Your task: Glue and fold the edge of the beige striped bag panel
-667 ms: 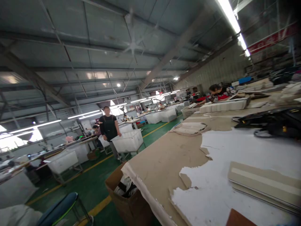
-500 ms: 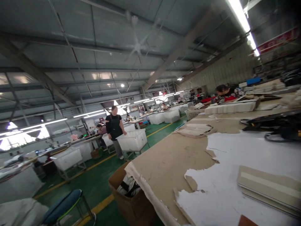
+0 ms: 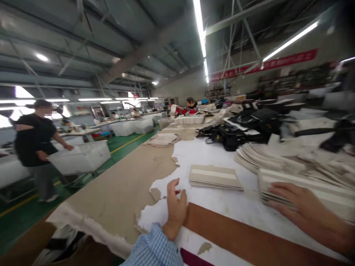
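Note:
My left hand [image 3: 176,207], in a blue checked sleeve, is raised over the white sheet [image 3: 163,184] at the left end of a brown strip [image 3: 233,231]. Its fingers are apart and curved, with nothing between them. On the right, my right hand [image 3: 299,208] rests with spread fingers on the left part of a stack of beige panels [image 3: 316,184]. A smaller stack of beige panels with a pale band [image 3: 215,177] lies between and beyond the hands. Part of a dark purple piece [image 3: 194,258] shows at the bottom edge.
Black bags [image 3: 229,135] and layered cream pieces [image 3: 257,159] lie farther back on the table [image 3: 119,192]. A person [image 3: 37,147] stands at the left beside a white cart [image 3: 83,157]. A box holding scraps [image 3: 59,244] is below the table's left edge.
The view has swung right and down. Both my hands have come into view, along with the brown strip and the right-hand stack. The person at the cart appears closer and farther left.

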A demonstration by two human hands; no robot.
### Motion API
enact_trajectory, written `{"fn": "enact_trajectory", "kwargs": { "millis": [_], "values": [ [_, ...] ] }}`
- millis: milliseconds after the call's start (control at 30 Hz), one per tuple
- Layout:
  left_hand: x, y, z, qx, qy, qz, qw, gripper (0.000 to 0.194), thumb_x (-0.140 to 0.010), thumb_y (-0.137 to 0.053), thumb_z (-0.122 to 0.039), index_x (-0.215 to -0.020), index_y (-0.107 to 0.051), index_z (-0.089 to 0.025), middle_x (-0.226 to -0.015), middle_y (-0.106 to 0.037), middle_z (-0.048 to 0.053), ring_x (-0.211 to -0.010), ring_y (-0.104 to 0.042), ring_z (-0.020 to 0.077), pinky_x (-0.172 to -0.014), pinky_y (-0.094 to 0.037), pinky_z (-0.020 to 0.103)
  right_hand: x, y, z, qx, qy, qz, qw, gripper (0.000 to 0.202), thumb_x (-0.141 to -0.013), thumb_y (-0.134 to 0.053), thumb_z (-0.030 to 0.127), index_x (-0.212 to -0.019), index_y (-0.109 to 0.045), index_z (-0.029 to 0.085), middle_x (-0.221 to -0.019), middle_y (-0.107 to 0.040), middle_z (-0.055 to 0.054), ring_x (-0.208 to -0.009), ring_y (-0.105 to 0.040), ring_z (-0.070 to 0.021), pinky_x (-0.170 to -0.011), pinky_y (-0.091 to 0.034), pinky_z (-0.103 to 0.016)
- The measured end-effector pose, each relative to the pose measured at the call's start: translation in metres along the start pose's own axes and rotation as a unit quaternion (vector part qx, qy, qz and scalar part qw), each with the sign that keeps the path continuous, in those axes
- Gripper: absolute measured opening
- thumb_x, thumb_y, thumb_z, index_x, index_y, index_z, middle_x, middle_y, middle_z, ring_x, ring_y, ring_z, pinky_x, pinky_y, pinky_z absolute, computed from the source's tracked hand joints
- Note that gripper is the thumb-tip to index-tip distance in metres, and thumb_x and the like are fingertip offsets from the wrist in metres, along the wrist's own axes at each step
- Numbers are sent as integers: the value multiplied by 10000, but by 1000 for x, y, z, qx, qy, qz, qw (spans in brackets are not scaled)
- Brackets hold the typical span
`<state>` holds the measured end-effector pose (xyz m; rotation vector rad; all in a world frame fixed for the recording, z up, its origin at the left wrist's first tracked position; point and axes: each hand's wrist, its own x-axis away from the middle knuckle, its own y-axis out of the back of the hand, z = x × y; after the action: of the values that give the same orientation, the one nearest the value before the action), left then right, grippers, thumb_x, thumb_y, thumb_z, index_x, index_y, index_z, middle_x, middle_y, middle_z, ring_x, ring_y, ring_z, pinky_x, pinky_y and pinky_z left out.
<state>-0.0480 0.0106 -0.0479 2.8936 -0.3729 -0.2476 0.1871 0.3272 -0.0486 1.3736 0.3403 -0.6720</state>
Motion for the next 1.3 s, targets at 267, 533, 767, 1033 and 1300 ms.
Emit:
{"fn": "enact_trajectory", "kwargs": {
  "millis": [267,533,767,1033,1300],
  "values": [
    [1,-2,10,-28,-117,34,992,387,-826,-497,-304,-1188,-633,-284,-1301,-581,-41,-1194,-551,5,-917,-526,149,-73,-37,67,-16,-76,284,956,490,-972,-467,358,-1288,-690,56,-1350,-580,-148,-1267,-477,-280,-1177,-327,-438],
    [1,-3,13,-54,-175,40,982,318,-836,-509,-220,-1100,-682,-255,-1175,-654,-32,-1074,-602,-46,-811,-512,43,-124,-97,92,36,-36,304,951,331,-1015,-512,234,-1246,-685,72,-1300,-591,-116,-1235,-492,-267,-1145,-340,-391],
    [0,-7,12,-55,-181,49,981,316,-829,-522,-197,-1091,-683,-270,-1179,-656,-46,-1058,-605,-54,-806,-506,30,-113,-106,98,110,27,294,949,390,-1003,-544,369,-1220,-669,70,-1277,-563,-137,-1221,-485,-318,-1034,-451,-484],
    [0,-8,12,-55,-145,66,986,316,-833,-500,-241,-1096,-673,-254,-1207,-627,-23,-1061,-593,-31,-795,-507,61,-107,-109,106,153,72,309,936,346,-1049,-424,191,-1251,-663,46,-1291,-545,-136,-1158,-492,-309,-993,-502,-476],
    [-1,-6,5,-64,-32,105,992,374,-819,-477,-202,-1172,-596,-225,-1283,-556,-3,-1171,-540,38,-900,-498,183,-107,-106,108,145,77,336,927,348,-1028,-361,77,-1168,-677,33,-1183,-582,-136,-1126,-542,-294,-982,-518,-462]
  ]
}}
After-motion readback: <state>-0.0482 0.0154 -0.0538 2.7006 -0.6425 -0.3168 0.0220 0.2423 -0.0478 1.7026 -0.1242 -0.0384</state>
